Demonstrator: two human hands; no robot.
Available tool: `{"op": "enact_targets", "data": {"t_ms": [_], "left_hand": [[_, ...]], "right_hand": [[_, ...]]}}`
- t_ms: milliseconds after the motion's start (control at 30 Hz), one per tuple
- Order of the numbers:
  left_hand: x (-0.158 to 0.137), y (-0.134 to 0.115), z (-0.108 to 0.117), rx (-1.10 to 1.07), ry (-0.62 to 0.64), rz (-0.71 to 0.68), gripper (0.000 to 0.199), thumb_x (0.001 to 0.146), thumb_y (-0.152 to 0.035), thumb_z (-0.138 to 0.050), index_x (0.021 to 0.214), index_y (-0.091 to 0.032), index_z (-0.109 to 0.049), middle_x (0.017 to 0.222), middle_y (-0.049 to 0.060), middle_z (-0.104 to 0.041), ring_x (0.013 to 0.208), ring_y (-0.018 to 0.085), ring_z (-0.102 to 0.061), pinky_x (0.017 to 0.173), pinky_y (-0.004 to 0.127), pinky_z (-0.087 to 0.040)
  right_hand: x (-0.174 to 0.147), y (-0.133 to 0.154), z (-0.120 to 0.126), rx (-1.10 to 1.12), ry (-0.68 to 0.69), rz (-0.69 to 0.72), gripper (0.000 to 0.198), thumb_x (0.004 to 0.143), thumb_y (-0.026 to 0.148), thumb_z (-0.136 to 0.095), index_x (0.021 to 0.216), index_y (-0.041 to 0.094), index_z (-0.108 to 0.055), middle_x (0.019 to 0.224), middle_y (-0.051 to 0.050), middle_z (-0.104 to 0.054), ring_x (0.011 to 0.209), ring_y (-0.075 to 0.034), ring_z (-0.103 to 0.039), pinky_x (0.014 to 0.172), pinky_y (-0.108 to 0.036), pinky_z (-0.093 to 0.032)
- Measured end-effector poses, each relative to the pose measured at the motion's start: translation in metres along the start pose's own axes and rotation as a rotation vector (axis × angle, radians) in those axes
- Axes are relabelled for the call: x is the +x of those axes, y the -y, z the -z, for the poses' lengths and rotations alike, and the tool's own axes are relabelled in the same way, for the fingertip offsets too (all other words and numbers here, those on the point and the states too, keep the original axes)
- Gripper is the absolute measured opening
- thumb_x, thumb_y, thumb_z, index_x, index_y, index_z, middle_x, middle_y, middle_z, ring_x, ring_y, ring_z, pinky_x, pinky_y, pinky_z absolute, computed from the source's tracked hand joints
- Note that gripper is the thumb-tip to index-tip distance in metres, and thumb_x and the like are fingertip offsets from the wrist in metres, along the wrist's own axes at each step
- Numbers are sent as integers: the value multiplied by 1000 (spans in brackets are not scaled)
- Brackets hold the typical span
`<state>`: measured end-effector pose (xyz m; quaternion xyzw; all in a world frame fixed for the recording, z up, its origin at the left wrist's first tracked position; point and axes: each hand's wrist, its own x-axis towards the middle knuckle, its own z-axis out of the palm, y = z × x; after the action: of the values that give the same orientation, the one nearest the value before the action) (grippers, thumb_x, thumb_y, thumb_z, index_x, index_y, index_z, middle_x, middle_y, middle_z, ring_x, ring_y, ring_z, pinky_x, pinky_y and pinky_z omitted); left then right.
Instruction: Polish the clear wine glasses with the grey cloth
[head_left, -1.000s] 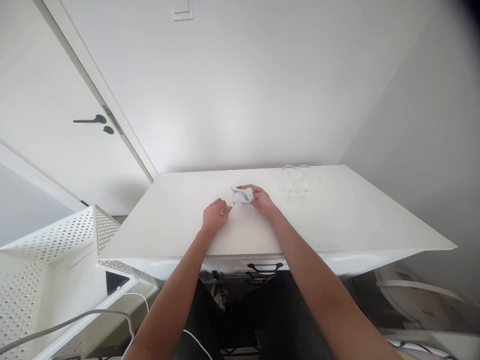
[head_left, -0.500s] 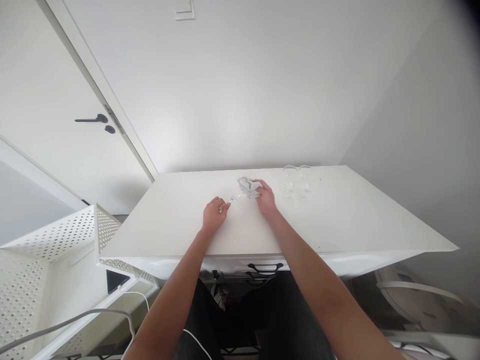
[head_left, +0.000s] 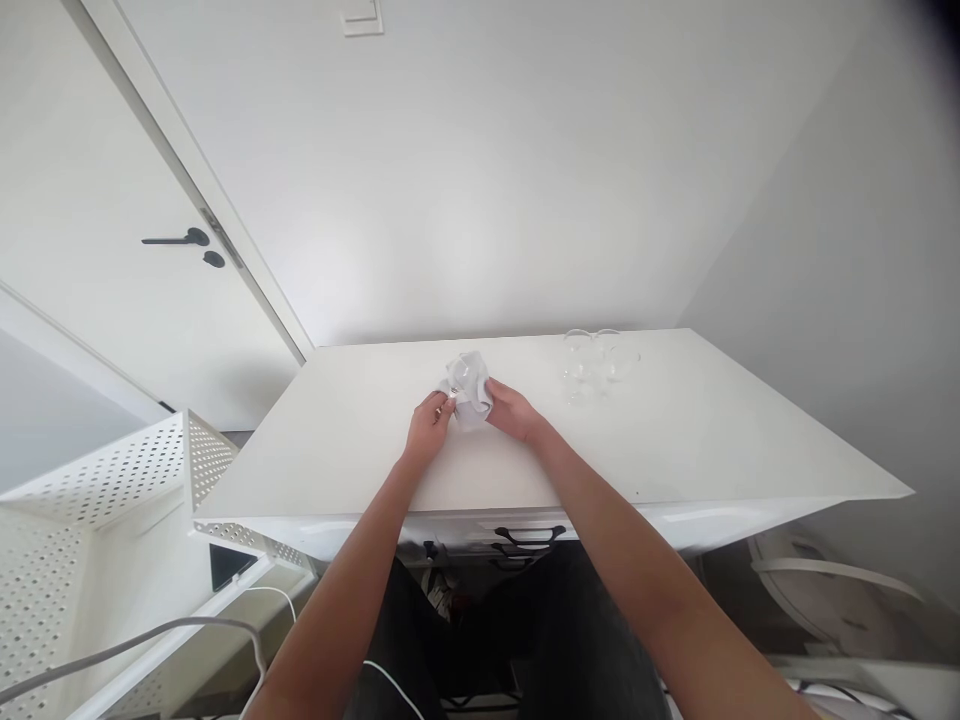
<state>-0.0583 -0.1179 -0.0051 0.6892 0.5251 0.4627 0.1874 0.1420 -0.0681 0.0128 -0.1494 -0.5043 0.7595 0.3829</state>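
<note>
Above the white cabinet top (head_left: 345,440), my left hand (head_left: 429,424) is closed in a pinch on a clear glass (head_left: 454,392), its near end glinting at the fingertips. A whitish-grey cloth (head_left: 472,378) is bunched around most of that glass and hides its shape. From the right side, my right hand (head_left: 513,410) grips the cloth, thumb and fingers pressing it against the glass. Both hands are close together at about the middle of the cabinet top.
Several clear glasses (head_left: 589,372) stand grouped toward the back right, faint against the white surface. Dark drawer handles (head_left: 530,536) are on the cabinet front. A white perforated shelf unit (head_left: 142,455) stands at left, near a door (head_left: 97,180). The wall rises behind.
My right hand has brought the cloth left and round the glass, which was partly bare before. My left hand has barely moved.
</note>
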Motion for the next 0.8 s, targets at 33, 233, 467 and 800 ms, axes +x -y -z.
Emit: {"op": "enact_targets", "data": {"t_ms": [33,233,467,800], "left_hand": [[0,0,1,-21,-8,6,36,104,-43,-42,79,-20,-53,85,3,-57,74,15,-50,65,28,-38],[-1,-3,0,30,98,-7,28,103,-30,-38,85,-19,-57,86,4,-63,76,17,-57,69,30,-43],[-5,-5,-4,267,226,23,17,94,-26,-53,84,-20,-65,75,5,-65,62,19,-55,58,30,-35],[-4,-5,-2,-193,-49,85,56,104,-60,-36,138,-20,-55,82,2,-61,52,10,-41,53,26,-38]], "right_hand": [[0,-1,1,-1,33,2,46,94,58,-60,120,22,-71,119,-13,-73,118,-32,-64,95,-48,-53],[5,-10,0,-314,-44,117,49,84,45,-78,127,25,-68,124,-10,-72,118,-28,-65,101,-46,-51],[5,-12,0,-371,-105,100,62,79,41,-81,135,29,-55,111,-6,-75,87,-21,-68,79,-34,-53],[10,-17,8,-183,-247,-22,23,66,36,-79,79,19,-74,72,-1,-66,71,-17,-57,65,-28,-42]]}}
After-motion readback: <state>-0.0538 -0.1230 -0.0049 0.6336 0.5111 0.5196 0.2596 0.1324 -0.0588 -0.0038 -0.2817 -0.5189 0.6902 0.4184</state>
